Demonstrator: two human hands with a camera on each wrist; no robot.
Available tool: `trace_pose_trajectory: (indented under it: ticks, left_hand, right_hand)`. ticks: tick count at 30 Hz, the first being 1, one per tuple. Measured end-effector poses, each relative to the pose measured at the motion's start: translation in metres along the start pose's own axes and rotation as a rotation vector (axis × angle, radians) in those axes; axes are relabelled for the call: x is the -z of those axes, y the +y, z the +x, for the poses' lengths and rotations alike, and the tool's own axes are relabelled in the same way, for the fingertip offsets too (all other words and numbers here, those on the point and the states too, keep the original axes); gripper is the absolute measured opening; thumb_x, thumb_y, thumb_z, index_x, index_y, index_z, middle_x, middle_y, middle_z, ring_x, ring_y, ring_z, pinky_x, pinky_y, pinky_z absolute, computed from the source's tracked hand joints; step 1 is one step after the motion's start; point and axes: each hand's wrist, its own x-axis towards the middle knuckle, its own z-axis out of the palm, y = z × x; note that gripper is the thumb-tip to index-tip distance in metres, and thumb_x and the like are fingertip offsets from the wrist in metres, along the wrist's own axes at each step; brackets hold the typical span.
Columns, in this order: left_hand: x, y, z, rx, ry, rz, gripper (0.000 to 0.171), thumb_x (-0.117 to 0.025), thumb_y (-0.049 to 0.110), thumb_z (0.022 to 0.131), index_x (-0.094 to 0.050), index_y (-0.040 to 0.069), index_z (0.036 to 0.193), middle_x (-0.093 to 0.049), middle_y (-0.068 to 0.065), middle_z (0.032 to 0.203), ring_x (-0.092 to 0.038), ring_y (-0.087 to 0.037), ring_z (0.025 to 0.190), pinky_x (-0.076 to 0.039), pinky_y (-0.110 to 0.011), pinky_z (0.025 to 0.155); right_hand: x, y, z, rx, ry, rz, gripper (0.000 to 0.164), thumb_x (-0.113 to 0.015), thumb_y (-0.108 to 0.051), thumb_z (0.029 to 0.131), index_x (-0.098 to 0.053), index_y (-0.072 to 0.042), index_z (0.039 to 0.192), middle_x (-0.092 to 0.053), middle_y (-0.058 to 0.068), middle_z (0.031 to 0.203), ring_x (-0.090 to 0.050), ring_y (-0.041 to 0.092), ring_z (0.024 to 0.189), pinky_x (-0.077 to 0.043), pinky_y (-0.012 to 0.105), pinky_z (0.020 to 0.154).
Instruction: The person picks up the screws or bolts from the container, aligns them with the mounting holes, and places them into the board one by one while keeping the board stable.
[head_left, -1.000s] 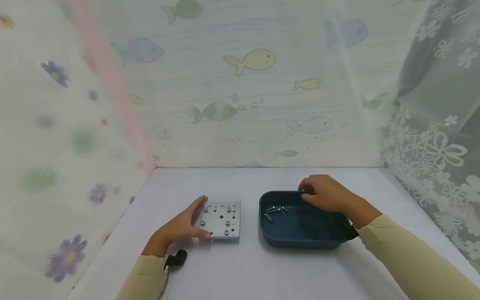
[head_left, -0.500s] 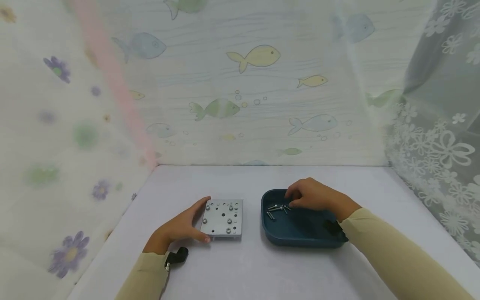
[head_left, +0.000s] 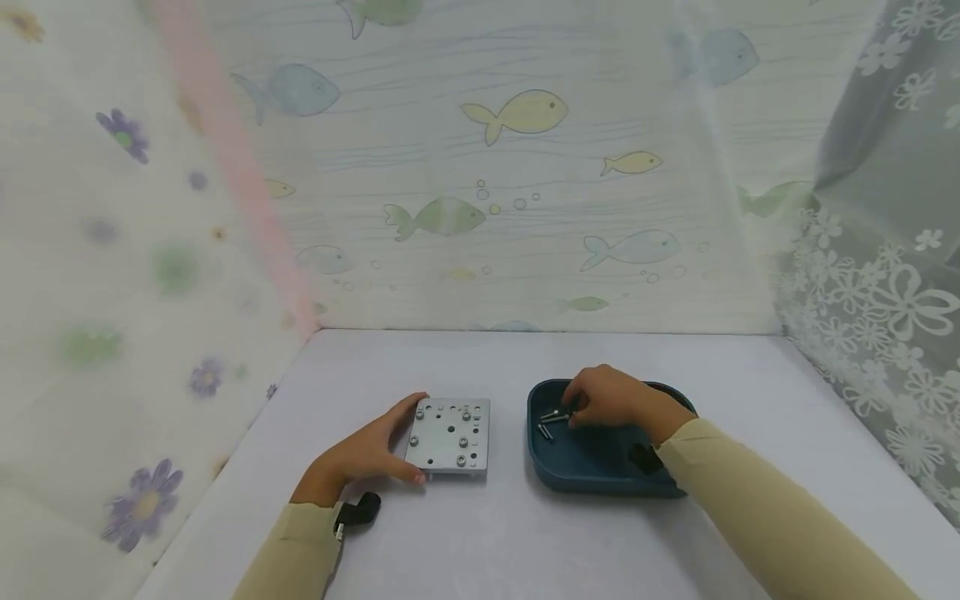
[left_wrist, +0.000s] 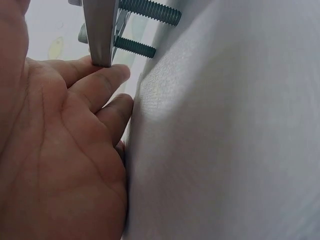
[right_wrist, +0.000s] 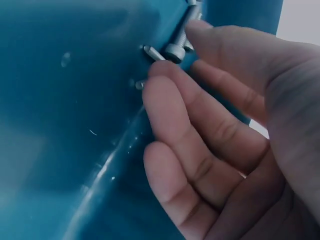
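My left hand grips a square metal plate by its side, thumb at the near edge and a finger at the far one. Several socket-head screws stand in the plate's holes. In the left wrist view, threaded screw shanks stick out of its underside. My right hand reaches into a blue plastic bin, over loose screws at its left side. In the right wrist view, thumb and fingers are apart beside a socket-head screw, and nothing is seen held. The hand partly hides the screws.
White cloth covers the table. A fish-print curtain closes off the back, with a flowered sheet at left and lace fabric at right. A black wrist camera sits by the left sleeve.
My right hand has moved left and down from the bin's far rim to the loose screws. The left hand still holds the plate; the whole view has shifted slightly.
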Motion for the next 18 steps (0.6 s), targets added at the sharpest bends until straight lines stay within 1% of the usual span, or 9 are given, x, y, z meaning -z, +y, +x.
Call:
trace_pose_trajectory:
  ticks: [3,7,12,18]
  left_hand:
    - [-0.0011,-0.0016,-0.0007,0.004,-0.003,-0.005,0.137,-0.1,0.04,0.058,-0.016,0.03,0.166,-0.025,0.003,0.172,-0.012,-0.025,0.162,-0.007,-0.061,0.128]
    - [-0.0003,-0.0019,-0.0004,0.0,-0.005,-0.012,0.137,-0.1,0.039,0.059,-0.015,0.03,0.167,-0.029,0.001,0.17,-0.016,-0.024,0.161,-0.005,-0.061,0.128]
    - [-0.0008,-0.0023,0.0002,-0.005,-0.013,-0.01,0.137,-0.1,0.039,0.06,-0.014,0.029,0.167,-0.031,0.003,0.169,-0.017,-0.023,0.161,-0.005,-0.06,0.128]
    - [-0.0011,-0.0022,0.0002,-0.006,-0.011,-0.003,0.136,-0.099,0.041,0.061,-0.014,0.029,0.167,-0.032,0.005,0.169,-0.018,-0.022,0.161,-0.005,-0.06,0.128]
  right_hand:
    - [-0.0029,-0.0005,0.0015,-0.017,0.003,-0.035,0.028,-0.084,-0.025,0.087,-0.079,-0.016,0.113,-0.071,-0.007,0.088,-0.065,0.007,0.076,-0.056,0.031,0.073]
    - [-0.0045,-0.0038,0.0028,-0.026,0.01,-0.059,0.023,-0.083,-0.022,0.088,-0.08,-0.016,0.11,-0.072,-0.006,0.09,-0.064,0.009,0.077,-0.056,0.032,0.072]
    - [-0.0071,-0.0079,0.0026,-0.032,0.023,-0.075,0.018,-0.082,-0.02,0.088,-0.081,-0.017,0.106,-0.073,-0.005,0.094,-0.063,0.01,0.078,-0.056,0.032,0.071]
    - [-0.011,-0.0079,0.0038,-0.041,0.041,-0.093,0.015,-0.082,-0.02,0.088,-0.081,-0.018,0.103,-0.073,-0.005,0.095,-0.063,0.01,0.078,-0.056,0.032,0.07]
